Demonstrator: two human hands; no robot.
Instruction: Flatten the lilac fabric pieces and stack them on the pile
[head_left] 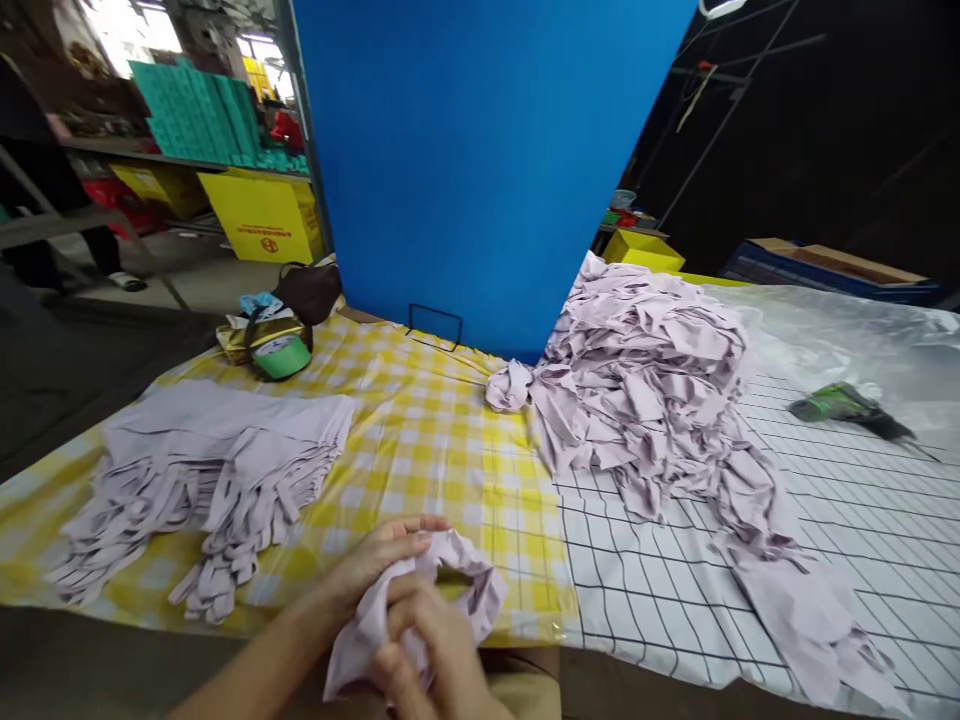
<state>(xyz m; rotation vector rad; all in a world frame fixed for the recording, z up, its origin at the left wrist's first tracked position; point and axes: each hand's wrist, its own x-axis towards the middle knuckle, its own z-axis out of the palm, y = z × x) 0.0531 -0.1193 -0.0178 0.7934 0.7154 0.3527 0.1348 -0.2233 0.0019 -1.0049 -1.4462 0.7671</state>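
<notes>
A pale lilac piece of fabric is held over the table's front edge, bent into a loop with an opening through it. My left hand grips its upper left side, thumb and fingers pressed on the cloth. Lower down, my right hand has its fingers curled round the near part of the same piece. To the left lies a neat stack of lilac fabric pieces, their looped straps hanging toward me. A loose heap of the same fabric is piled on the right, with some trailing to the front edge.
A tall blue panel rises behind the yellow checked tablecloth, with a black wire bracket at its foot. Green tape and a dark bag sit back left. A green-black object lies on the white grid cloth.
</notes>
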